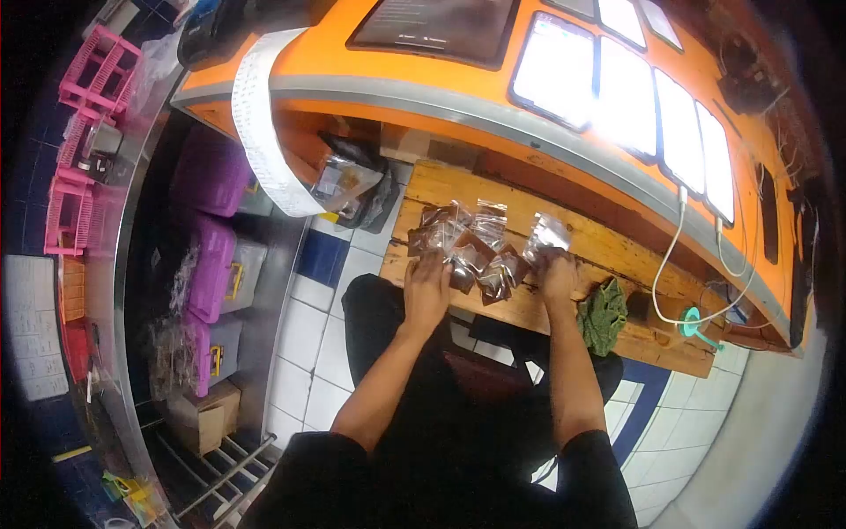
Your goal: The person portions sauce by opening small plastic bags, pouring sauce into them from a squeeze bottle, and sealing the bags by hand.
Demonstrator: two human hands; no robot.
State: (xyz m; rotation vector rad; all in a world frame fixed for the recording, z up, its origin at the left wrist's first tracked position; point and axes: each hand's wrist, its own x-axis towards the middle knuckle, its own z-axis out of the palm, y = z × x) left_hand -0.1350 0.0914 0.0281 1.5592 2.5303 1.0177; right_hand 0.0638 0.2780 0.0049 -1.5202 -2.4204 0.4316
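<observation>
A loose pile of small clear plastic sachets (469, 251) with dark brown contents lies on a wooden bench. My left hand (427, 280) rests at the near left edge of this pile, its fingers stretched forward against the sachets. To the right, my right hand (558, 271) has its fingers closed at the lower end of a separate shiny sachet (548, 233); the fingertips are partly hidden. Just right of that hand lies a crumpled green cloth (603, 317).
The wooden bench (652, 264) stands under an orange counter (423, 62) holding several lit phones (626, 97) and a tablet (436, 31). A paper strip (260, 132) hangs off it. Purple-lidded boxes (211, 269) fill the left shelf. A white cable (667, 264) dangles at right.
</observation>
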